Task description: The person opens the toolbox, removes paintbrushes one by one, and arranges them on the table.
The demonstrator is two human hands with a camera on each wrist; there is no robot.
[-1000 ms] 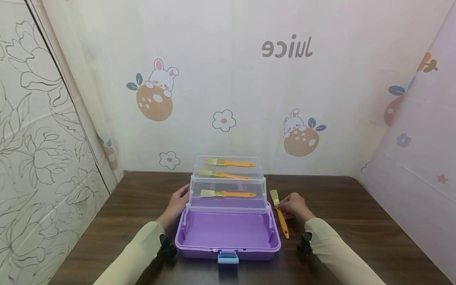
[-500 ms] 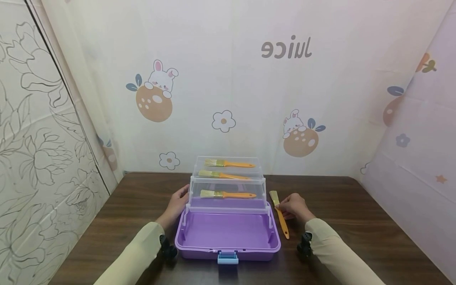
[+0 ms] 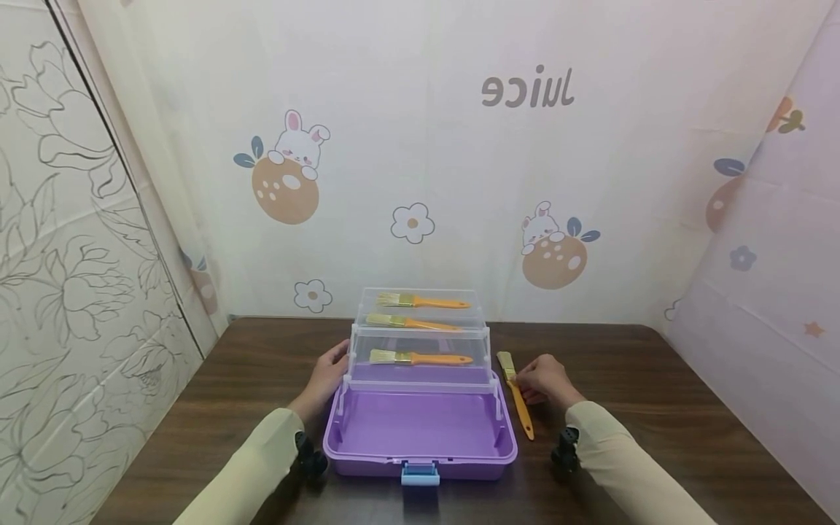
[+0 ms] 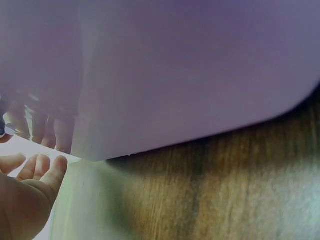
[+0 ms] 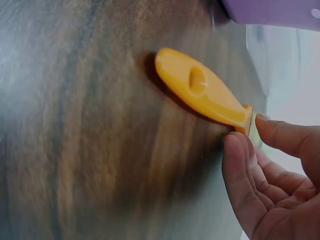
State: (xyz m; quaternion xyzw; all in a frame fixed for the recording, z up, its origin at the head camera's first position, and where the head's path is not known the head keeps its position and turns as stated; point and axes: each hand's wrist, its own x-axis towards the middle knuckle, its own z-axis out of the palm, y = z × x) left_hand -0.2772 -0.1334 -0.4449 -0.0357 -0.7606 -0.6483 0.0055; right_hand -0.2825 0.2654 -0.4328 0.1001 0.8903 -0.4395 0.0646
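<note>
R hand pinches loose brush betw. fingers near ferrule, on/just above bench R of purple box, L hand w/ fingers loosely extended at box's far-L side: prob. grasp step, next needing clean lift.

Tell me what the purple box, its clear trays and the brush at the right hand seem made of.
Purple box: probably plastic; soft sheen, rounded, moulded-looking corners.
Clear trays: likely plastic, judging by the see-through walls and whitish edges.
Brush: glossy orange handle with highlights, plastic or painted wood; gold-toned ferrule, perhaps metal; pale bristles, natural or synthetic, I can't tell.
</note>
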